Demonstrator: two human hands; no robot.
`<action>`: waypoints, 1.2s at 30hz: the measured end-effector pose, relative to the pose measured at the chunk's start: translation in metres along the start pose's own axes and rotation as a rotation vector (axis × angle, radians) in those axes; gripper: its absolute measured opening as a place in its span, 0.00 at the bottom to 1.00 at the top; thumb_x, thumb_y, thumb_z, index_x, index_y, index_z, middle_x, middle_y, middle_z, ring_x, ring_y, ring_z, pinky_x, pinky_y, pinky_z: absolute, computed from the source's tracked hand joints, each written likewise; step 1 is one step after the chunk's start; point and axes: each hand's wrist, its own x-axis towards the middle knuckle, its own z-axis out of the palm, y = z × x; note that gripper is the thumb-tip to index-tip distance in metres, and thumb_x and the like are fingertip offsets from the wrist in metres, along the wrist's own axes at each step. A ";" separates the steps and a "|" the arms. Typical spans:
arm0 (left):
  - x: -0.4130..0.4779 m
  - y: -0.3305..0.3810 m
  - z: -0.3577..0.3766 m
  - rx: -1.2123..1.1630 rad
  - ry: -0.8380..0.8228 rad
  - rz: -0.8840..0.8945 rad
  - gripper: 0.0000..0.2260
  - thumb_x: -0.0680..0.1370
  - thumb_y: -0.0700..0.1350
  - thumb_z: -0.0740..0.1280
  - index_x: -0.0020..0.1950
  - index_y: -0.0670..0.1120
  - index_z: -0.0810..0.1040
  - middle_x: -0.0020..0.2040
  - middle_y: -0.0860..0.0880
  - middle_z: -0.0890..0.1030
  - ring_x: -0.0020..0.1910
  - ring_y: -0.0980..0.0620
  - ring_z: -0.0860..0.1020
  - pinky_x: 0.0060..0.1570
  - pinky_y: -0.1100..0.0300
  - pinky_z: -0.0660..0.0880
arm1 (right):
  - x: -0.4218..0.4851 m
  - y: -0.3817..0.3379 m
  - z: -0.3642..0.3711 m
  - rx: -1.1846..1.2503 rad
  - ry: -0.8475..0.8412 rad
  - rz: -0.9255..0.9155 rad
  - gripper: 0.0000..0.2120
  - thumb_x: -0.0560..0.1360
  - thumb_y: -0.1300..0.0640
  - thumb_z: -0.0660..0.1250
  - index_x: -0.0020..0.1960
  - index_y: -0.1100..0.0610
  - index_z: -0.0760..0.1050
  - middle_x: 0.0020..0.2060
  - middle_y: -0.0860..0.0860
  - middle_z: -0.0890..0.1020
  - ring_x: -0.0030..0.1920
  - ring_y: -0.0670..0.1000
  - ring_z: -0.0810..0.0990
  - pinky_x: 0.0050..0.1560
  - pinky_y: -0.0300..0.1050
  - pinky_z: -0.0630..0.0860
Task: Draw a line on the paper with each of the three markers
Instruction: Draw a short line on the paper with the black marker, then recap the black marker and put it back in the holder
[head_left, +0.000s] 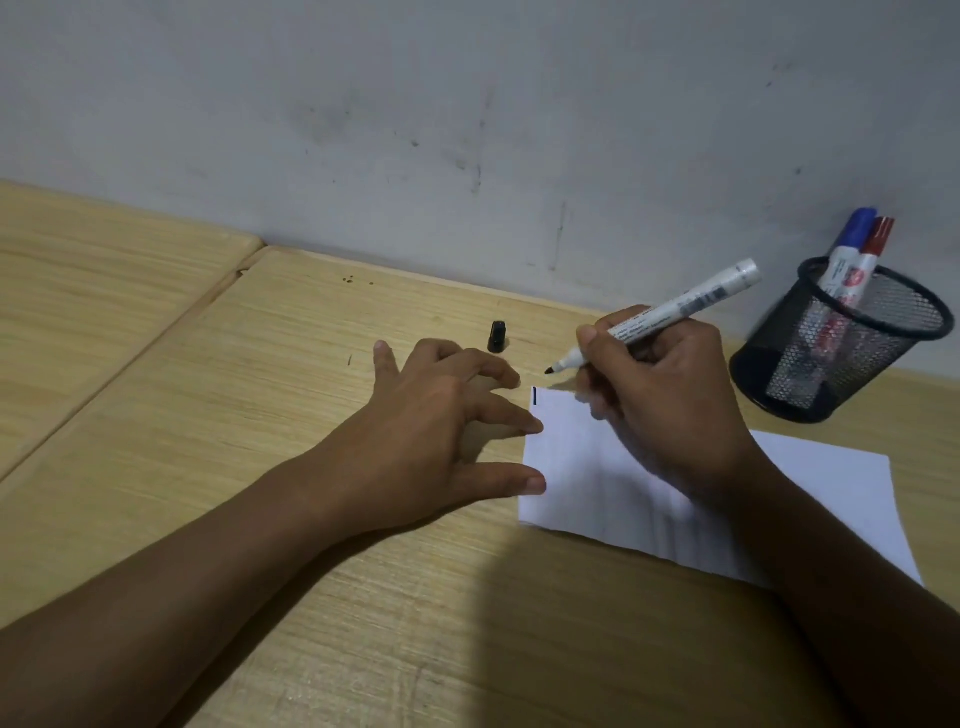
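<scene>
- Right grip clamped on the black marker, tip above the bench just beyond the paper.
- Left grip spread, fingertips at the paper's edge.
- Black cap lies nearby.

1. One view only, worn on the person's head; it looks forward and down at a wooden desk, tilted so the desk's back edge slopes across the frame.
2. It sits close; both forearms enter from the bottom edge, the left hand mid-frame, the right hand right of centre.
3. The wide lens takes in the wall across the upper third; the mesh cup sits near the right edge.
4. No second view shares the scene.
</scene>
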 end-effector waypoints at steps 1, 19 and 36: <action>0.000 0.000 0.000 -0.043 0.023 -0.007 0.25 0.65 0.72 0.66 0.57 0.64 0.80 0.67 0.61 0.72 0.70 0.56 0.62 0.68 0.27 0.51 | 0.001 -0.007 -0.003 0.065 0.028 -0.008 0.09 0.79 0.58 0.68 0.45 0.64 0.81 0.32 0.55 0.82 0.29 0.50 0.79 0.30 0.45 0.76; 0.052 0.067 -0.055 -0.649 0.374 -0.240 0.03 0.72 0.48 0.75 0.44 0.51 0.85 0.38 0.51 0.85 0.37 0.55 0.80 0.41 0.59 0.76 | -0.032 -0.092 -0.064 0.259 0.295 -0.020 0.10 0.78 0.60 0.69 0.41 0.64 0.80 0.28 0.56 0.82 0.25 0.50 0.75 0.25 0.42 0.72; 0.032 0.204 -0.109 -0.585 0.445 0.240 0.05 0.71 0.43 0.77 0.46 0.48 0.87 0.41 0.52 0.87 0.44 0.53 0.82 0.41 0.66 0.73 | -0.079 -0.188 -0.129 0.178 0.212 -0.168 0.13 0.79 0.54 0.69 0.43 0.62 0.82 0.29 0.53 0.81 0.28 0.48 0.75 0.28 0.40 0.72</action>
